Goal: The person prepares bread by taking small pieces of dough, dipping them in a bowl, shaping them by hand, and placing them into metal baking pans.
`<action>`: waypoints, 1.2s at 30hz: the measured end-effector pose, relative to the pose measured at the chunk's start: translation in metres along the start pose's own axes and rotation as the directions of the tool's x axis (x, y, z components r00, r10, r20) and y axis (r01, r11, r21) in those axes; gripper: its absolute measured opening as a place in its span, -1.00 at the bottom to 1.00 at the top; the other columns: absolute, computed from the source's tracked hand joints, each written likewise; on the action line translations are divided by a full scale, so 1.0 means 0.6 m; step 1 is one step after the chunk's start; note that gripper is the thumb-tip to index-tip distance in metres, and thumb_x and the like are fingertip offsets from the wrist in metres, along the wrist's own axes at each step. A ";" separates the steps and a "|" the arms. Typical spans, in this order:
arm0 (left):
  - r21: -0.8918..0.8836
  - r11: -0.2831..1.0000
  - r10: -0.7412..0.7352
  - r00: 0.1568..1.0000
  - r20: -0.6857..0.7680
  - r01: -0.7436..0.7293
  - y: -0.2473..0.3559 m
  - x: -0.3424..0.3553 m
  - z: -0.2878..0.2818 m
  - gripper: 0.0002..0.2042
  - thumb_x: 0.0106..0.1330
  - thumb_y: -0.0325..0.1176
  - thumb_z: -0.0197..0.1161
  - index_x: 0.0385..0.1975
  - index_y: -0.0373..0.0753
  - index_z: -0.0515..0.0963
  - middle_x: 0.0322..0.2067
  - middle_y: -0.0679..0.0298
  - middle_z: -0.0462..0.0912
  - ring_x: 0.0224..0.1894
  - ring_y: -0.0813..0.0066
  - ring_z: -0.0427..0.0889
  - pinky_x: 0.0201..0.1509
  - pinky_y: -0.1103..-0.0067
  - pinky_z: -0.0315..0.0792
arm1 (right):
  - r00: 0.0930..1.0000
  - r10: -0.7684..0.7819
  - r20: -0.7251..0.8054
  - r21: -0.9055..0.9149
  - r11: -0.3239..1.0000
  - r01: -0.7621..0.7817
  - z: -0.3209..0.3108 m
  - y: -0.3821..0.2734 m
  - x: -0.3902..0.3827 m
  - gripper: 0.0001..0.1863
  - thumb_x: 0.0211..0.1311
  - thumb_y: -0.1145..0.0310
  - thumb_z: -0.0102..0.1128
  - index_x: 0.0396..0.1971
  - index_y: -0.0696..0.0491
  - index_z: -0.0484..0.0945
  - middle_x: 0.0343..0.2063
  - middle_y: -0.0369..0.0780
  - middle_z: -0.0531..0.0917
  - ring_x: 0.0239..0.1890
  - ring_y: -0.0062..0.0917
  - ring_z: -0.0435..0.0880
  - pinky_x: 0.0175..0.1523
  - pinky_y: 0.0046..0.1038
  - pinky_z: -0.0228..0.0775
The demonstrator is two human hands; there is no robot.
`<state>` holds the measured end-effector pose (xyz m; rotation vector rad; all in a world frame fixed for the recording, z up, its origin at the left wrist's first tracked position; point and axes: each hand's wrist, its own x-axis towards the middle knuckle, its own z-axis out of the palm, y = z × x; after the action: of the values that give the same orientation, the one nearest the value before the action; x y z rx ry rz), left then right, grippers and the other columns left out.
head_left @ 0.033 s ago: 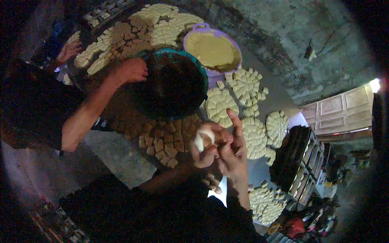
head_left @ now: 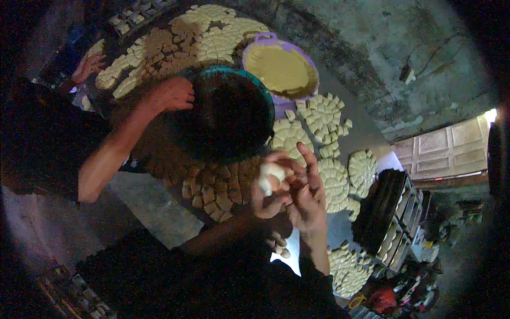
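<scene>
A pale piece of dough sits in the fingers of my left hand, which are curled round it. My right hand meets it from the right, index finger raised, with the thumb and other fingers bent in at the dough. Just past my hands lies a round of pale dough cut into pieces. Brown cut dough pieces lie to the left of my hands. Beyond them stands a big dark basin with a teal rim; its dark contents are hard to make out.
A purple tub holds a yellow mass. More cut dough rounds lie on the grey table. Stacked trays stand at the right. A co-worker's hand is at the basin; another hand is farther left.
My fingers have shifted slightly around the dough, and more of its pale surface shows. The dough is a little farther right.
</scene>
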<state>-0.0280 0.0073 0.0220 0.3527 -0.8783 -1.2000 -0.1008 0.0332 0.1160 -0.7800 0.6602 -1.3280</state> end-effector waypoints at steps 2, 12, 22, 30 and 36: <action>0.082 0.988 -0.128 0.990 -0.061 0.132 -0.010 0.030 -0.027 -0.29 0.27 -0.22 0.35 0.33 -0.26 0.11 0.11 0.13 0.37 0.11 0.32 0.47 0.19 0.38 0.40 | 0.999 -0.007 -0.031 -0.219 0.976 0.000 -0.023 -0.007 0.079 -0.45 0.30 0.40 0.25 0.23 0.13 0.28 -0.03 -0.16 0.63 -0.12 -0.58 0.62 -0.03 -0.53 0.47; 0.115 0.740 -0.670 0.741 0.040 0.663 0.068 0.108 -0.139 -0.70 0.50 -0.25 0.07 0.09 -0.27 0.45 -0.27 0.30 0.54 -0.17 0.52 0.51 -0.05 0.51 0.42 | 0.903 0.429 0.001 -0.882 -0.426 0.203 -0.246 0.049 0.507 -0.48 0.42 0.12 -0.04 0.32 -0.05 0.28 -0.01 -0.02 0.61 -0.01 -0.14 0.59 0.16 -0.17 0.30; -0.393 0.578 -0.808 0.571 -0.148 0.715 0.113 0.139 -0.124 -0.59 0.47 -0.06 0.08 0.08 -0.25 0.49 -0.08 0.31 0.54 -0.03 0.49 0.47 0.21 0.43 0.27 | 0.981 -0.011 -0.193 -0.689 0.714 -0.127 -0.110 0.018 0.305 -0.65 0.50 0.30 -0.01 0.16 0.15 0.40 -0.38 -0.42 0.48 -0.35 -0.71 0.38 -0.19 -0.61 0.28; -0.488 0.479 -0.771 0.615 0.162 0.729 0.133 0.064 -0.040 -0.49 0.51 0.02 -0.03 0.25 -0.23 0.28 0.20 0.24 0.40 0.27 0.42 0.37 0.40 0.39 0.21 | 0.979 -0.184 -0.085 -0.513 0.851 0.115 -0.016 -0.015 0.047 -0.62 0.35 0.40 0.20 0.08 0.09 0.33 -0.20 -0.23 0.66 -0.24 -0.59 0.62 -0.13 -0.54 0.48; -0.524 0.406 -0.813 0.558 0.167 0.748 0.180 -0.013 0.032 -0.49 0.51 0.04 -0.07 0.24 -0.24 0.30 0.15 0.23 0.44 0.25 0.42 0.39 0.36 0.42 0.31 | 0.984 -0.175 -0.036 -0.563 0.817 0.125 -0.048 -0.072 -0.105 -0.58 0.21 0.29 0.39 -0.01 0.17 0.54 -0.02 -0.15 0.61 -0.02 -0.52 0.59 -0.01 -0.48 0.49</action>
<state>0.0280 0.0571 0.1023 0.3687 -0.1603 -2.2427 -0.1577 0.0895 0.1326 -1.2767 1.1048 -1.3266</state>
